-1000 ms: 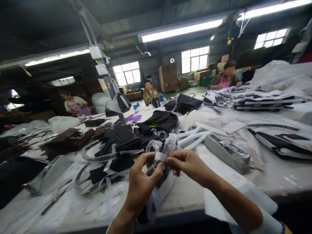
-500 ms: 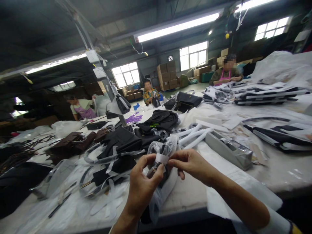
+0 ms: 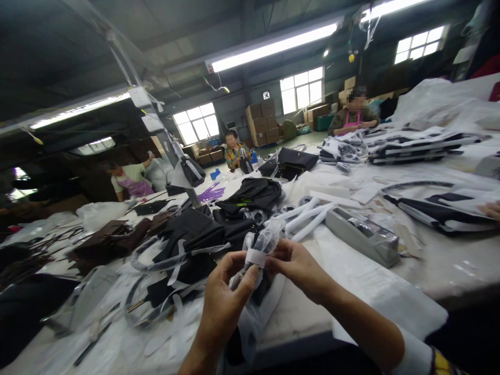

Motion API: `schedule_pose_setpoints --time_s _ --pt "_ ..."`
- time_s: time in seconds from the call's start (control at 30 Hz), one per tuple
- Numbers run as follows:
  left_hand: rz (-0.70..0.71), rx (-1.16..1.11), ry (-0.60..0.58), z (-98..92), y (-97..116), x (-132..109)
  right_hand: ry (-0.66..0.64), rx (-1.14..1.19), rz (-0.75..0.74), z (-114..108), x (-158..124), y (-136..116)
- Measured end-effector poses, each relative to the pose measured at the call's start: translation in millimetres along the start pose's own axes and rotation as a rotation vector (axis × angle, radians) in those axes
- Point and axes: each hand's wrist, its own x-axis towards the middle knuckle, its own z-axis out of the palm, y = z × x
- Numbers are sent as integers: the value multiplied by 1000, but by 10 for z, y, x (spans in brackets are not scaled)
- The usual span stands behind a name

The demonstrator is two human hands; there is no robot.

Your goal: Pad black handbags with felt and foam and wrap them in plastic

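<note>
Both hands meet at a plastic-wrapped strap (image 3: 269,238), bundled with a white paper band (image 3: 256,257) around it. My left hand (image 3: 228,291) is closed on the bundle from the left, thumb pressed just below the band. From the right, my right hand (image 3: 292,265) pinches at the band's edge; its fingertips are partly hidden behind the bundle. Clear wrap hangs below the hands, over a dark part at the table's front edge. Just beyond lie black bags (image 3: 191,234) with plastic-wrapped handles.
A grey tape dispenser (image 3: 361,237) stands to the right, beside white wrapped strips (image 3: 308,216). White sheets (image 3: 383,297) overlap the front edge. Brown bags (image 3: 105,242) and another tape dispenser (image 3: 84,297) lie left. A metal post (image 3: 167,140) rises from the table. Several co-workers are around it.
The view has shifted slightly. My right fingers have drawn in closer along the band's right side, while my left hand keeps its hold on the bundle.
</note>
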Motion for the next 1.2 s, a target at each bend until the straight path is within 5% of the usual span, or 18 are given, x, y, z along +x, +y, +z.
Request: schedule_pose_setpoints --time_s 0.17,0.43,0.53,0.7,0.77,1.03,1.2 --pt "36 82 0 -29 43 2 54 -40 -51 144 68 41" --pt "100 87 -13 34 28 -37 190 -477 -235 162 137 58" --pt "46 31 57 45 9 -41 162 -319 -162 173 121 25" --pt "-35 -112 154 31 17 -50 -122 258 69 204 -60 -111" --pt "-30 -118 142 38 -1 -49 -113 363 121 251 -130 -157" --pt "44 -52 154 97 -81 -64 95 361 106 554 -68 -121" --pt "122 -44 159 -25 -201 -188 73 242 62 428 38 -60"
